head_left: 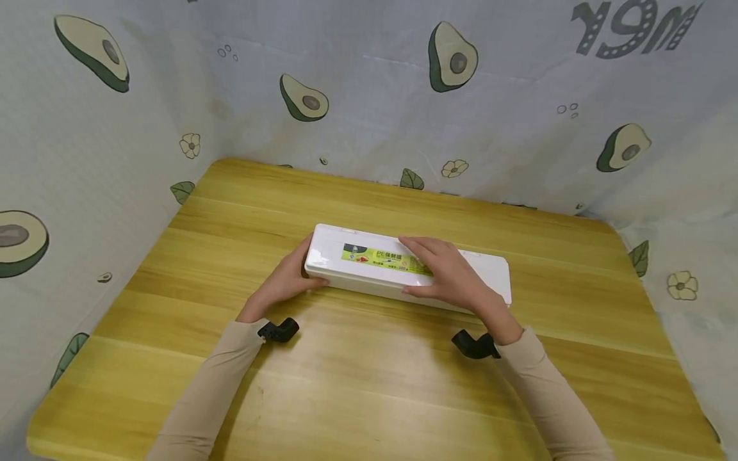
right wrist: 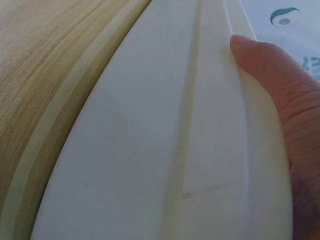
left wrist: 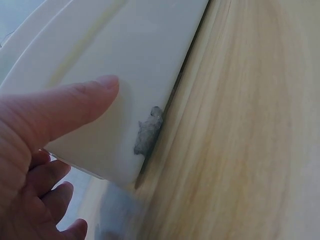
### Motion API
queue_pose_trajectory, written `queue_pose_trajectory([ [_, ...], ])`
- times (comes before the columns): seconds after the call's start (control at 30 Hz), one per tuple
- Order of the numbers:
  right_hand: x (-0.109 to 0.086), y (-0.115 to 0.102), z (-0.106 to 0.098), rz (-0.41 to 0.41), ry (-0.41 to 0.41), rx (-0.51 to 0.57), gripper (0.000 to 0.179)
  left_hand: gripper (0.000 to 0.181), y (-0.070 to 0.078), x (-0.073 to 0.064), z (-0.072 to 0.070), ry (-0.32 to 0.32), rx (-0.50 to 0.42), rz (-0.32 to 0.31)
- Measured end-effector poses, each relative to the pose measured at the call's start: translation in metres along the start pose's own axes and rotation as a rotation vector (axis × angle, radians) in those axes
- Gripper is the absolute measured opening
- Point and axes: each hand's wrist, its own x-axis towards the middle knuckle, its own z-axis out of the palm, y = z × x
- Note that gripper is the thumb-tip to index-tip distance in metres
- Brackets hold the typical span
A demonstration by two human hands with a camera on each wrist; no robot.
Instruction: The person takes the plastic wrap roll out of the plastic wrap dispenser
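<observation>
A long white cling film box [head_left: 369, 280] with a yellow-green label [head_left: 380, 256] lies flat across the table, its lid down. My left hand [head_left: 288, 272] grips its left end, with the thumb on the front wall and the fingers around the end. In the left wrist view that thumb [left wrist: 90, 97] lies on the white wall, above a grey patch [left wrist: 149, 132] at the bottom edge. My right hand [head_left: 446, 272] holds the lid right of the middle, fingers across the top and thumb [right wrist: 250, 52] at the front lid edge. Its palm covers part of the label.
The wooden table [head_left: 346, 384] extends around the box on all sides. A white curtain [head_left: 375, 96] printed with avocados hangs behind and beside it. Black wrist mounts [head_left: 279, 330] stick out from both beige sleeves [head_left: 202, 390].
</observation>
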Motion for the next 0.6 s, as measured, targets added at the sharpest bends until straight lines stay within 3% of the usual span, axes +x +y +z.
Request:
queue_pose_trajectory([
  [0.6,0.0033,0.0045,0.0053,-0.041,0.032,-0.033,0.080,0.103,-0.0025,0.0011,0.0014,0.003,0.001,-0.040],
])
